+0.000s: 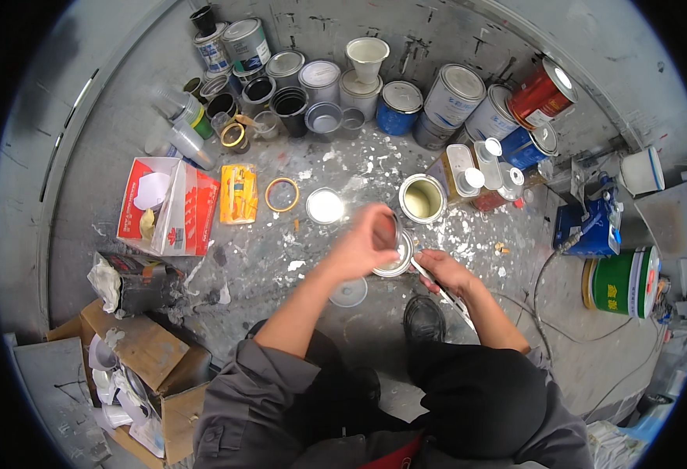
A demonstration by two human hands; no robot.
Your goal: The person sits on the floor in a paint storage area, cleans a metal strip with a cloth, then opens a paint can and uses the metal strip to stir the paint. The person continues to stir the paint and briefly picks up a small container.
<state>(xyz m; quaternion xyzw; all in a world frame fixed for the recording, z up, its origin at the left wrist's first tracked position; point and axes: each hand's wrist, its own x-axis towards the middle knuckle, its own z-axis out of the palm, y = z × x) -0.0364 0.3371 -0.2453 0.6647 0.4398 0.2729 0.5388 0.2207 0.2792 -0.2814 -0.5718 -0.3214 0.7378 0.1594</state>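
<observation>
My left hand point(368, 244) is closed around a small round metallic thing point(395, 231), mostly hidden by my fingers, just above an open paint can point(394, 264). My right hand point(443, 272) grips a long, thin pale stick point(447, 294), its upper end by that can's rim and its lower end toward my forearm. Beyond my hands, a second open can point(422, 198) holds pale yellowish paint. A round white-topped lid point(325, 205) lies to the left of it. Near my left wrist, a translucent disc point(349, 292) rests on the floor.
Paint cans and cups point(318, 74) line the back wall. Clear bottles point(468, 170) stand right of the open can. On the left are a red box point(168, 207), a yellow packet point(239, 194), a tape ring point(282, 195) and a cardboard box point(136, 344). A hose point(541, 309) crosses the right floor.
</observation>
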